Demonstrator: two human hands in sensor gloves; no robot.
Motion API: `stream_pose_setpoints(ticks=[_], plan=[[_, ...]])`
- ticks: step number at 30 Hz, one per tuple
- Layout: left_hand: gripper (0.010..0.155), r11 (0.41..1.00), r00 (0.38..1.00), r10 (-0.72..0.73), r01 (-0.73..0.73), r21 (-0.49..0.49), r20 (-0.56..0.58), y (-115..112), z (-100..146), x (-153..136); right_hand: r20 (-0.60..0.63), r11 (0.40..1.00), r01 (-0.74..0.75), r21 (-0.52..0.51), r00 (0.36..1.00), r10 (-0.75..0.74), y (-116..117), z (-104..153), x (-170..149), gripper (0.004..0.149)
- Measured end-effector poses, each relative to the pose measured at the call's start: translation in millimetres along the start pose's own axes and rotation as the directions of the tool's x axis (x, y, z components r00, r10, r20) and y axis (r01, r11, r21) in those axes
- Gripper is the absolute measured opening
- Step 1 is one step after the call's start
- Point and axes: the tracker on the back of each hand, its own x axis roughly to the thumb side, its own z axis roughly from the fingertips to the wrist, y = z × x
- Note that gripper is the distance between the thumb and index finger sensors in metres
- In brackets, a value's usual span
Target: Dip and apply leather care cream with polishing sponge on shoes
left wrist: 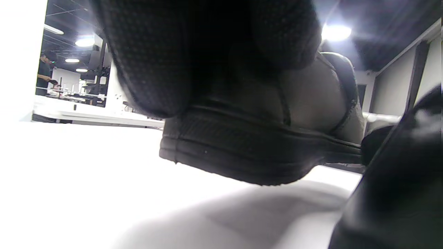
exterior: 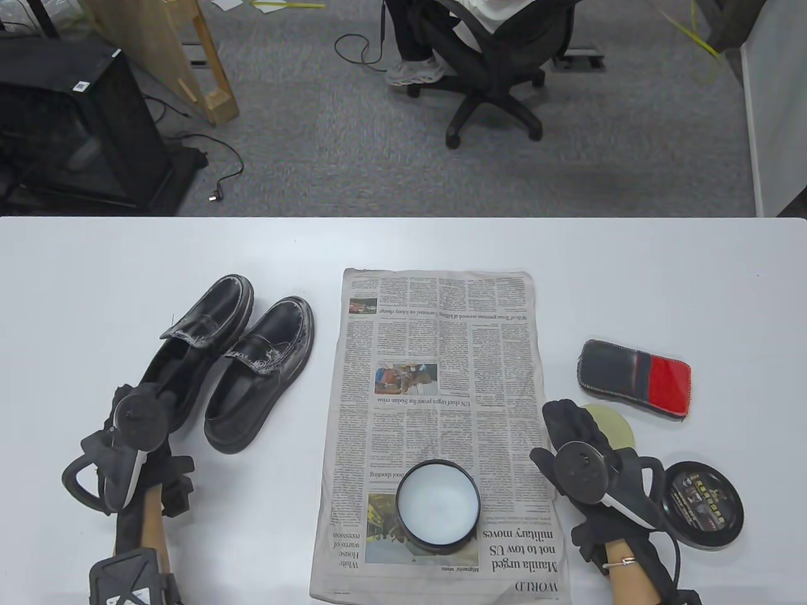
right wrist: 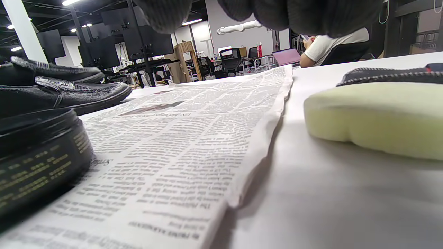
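With the left hand [exterior: 135,435] gripping the heel of a black leather loafer [exterior: 189,353] and the right hand's fingers [exterior: 567,422] extended over the round pale-yellow sponge [exterior: 615,425], a careless reach could smear the open cream tin [exterior: 437,501].

In the table view the tracker hid most of the left hand [exterior: 135,419], so its grip at the heel of the outer shoe [exterior: 189,353] could not be made out. The left wrist view showed only that shoe's heel, dark and blurred, with gloved fingers [left wrist: 155,52] blocking the top. The right hand [exterior: 580,441] covered part of the yellow sponge [exterior: 615,425]; whether it touched could not be told. The lid's [exterior: 705,504] label was too small to read. The cream tin [right wrist: 38,155] was cut off by the right wrist view's left edge.
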Motion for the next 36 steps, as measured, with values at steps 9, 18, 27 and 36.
stream_pose_setpoints(ticks=[9, 18, 27, 36], plan=[[0.043, 0.994, 0.999, 0.013, -0.008, -0.110, 0.039, -20, 2, 9, -0.008, 1.000, 0.006, -0.012, 1.000, -0.006, -2, 2, -3, 0.072], [0.055, 0.969, 0.988, 0.078, -0.043, -0.242, 0.135, -15, 2, 11, -0.028, 0.999, -0.006, -0.051, 1.000, 0.005, -10, 5, -7, 0.072], [0.082, 0.975, 0.820, 0.210, -0.212, -0.059, 0.533, 41, 59, 76, -0.327, 0.980, -0.201, -0.002, 0.926, 0.190, -29, 17, -41, 0.073], [0.118, 0.806, 0.331, 0.493, 0.176, -0.566, 0.805, -27, 148, 174, -0.693, 0.970, 0.006, 0.241, 0.701, 0.168, -5, 30, -126, 0.098]])
